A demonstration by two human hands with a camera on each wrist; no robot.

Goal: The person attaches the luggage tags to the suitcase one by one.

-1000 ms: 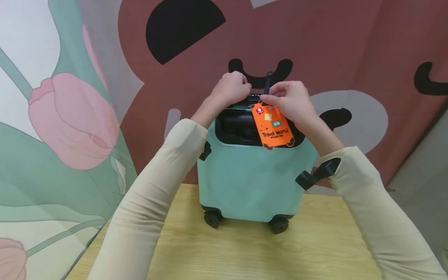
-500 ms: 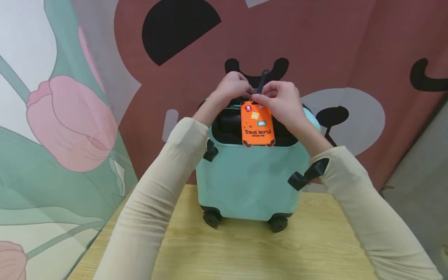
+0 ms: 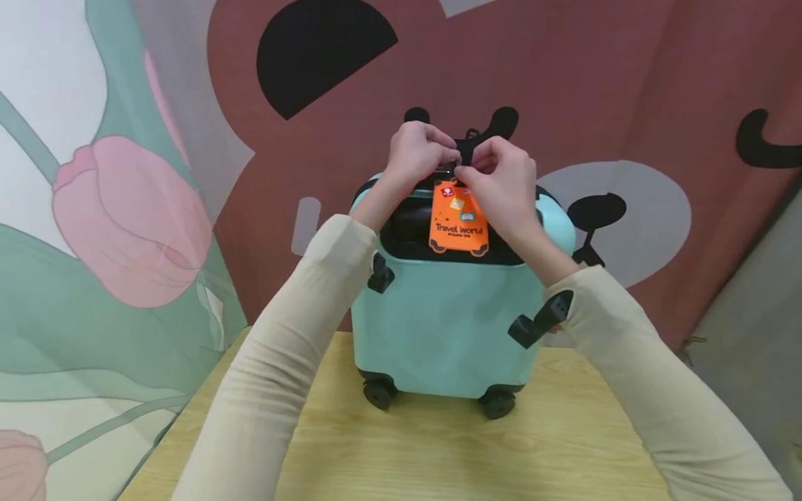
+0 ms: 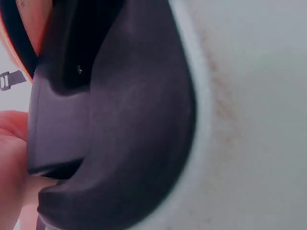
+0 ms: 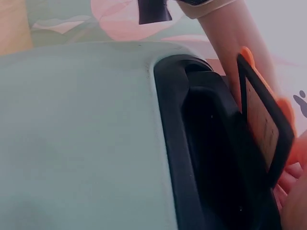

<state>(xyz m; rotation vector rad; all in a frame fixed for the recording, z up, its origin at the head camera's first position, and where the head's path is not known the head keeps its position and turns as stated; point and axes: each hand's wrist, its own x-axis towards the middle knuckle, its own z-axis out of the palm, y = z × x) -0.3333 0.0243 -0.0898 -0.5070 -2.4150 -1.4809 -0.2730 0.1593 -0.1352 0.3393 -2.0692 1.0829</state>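
An orange luggage tag (image 3: 459, 219) printed "Travel World" hangs before the black recess at the top of a mint-green suitcase (image 3: 441, 327). My right hand (image 3: 506, 184) pinches the tag's black strap (image 3: 465, 147) just above the tag. From the other side my left hand (image 3: 418, 149) brings its thumb and fingertips together on the strap, close to the right fingertips. The strap's buckle (image 4: 5, 80) shows at the edge of the left wrist view, beyond the left hand (image 4: 12, 167). In the right wrist view the tag (image 5: 264, 120) appears edge-on. Fingers partly hide the suitcase's top handle.
The suitcase stands upright on its black wheels (image 3: 499, 402) on a light wooden table (image 3: 407, 452). Close behind it hangs a printed cloth (image 3: 595, 83), with a tulip pattern (image 3: 131, 223) at the left. Black wrist mounts (image 3: 541, 320) stick out near the suitcase.
The tag has swung left and now hangs straighter. My right hand has moved left, and my left fingers have come from the handle to the strap. The strap's upper end has dropped a little.
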